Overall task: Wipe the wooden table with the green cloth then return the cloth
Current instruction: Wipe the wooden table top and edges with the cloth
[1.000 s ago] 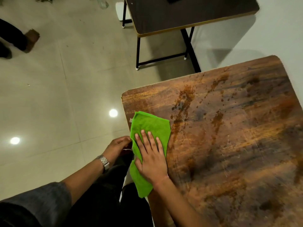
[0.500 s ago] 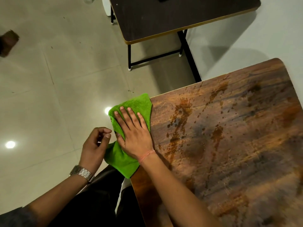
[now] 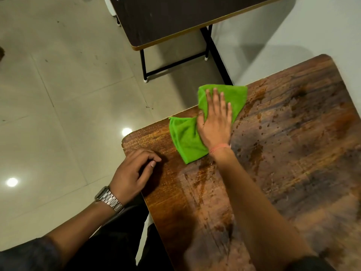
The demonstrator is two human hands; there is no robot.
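The green cloth [image 3: 185,137] lies on the stained wooden table [image 3: 293,153] along its far left edge, its top part hanging past the edge. My right hand [image 3: 215,118] lies flat on the cloth with fingers spread, pressing it down. My left hand [image 3: 132,173] rests on the table's near left corner, fingers loosely curled, holding nothing. A metal watch sits on that wrist.
A dark table [image 3: 175,18] with black metal legs stands beyond on the tiled floor [image 3: 58,94]. A white wall [image 3: 293,40] runs along the far right side. My dark trousers show below the table's left edge.
My right hand slid the cloth from the left corner along the far edge toward the right. My left hand came up from beside the table and settled on its corner.
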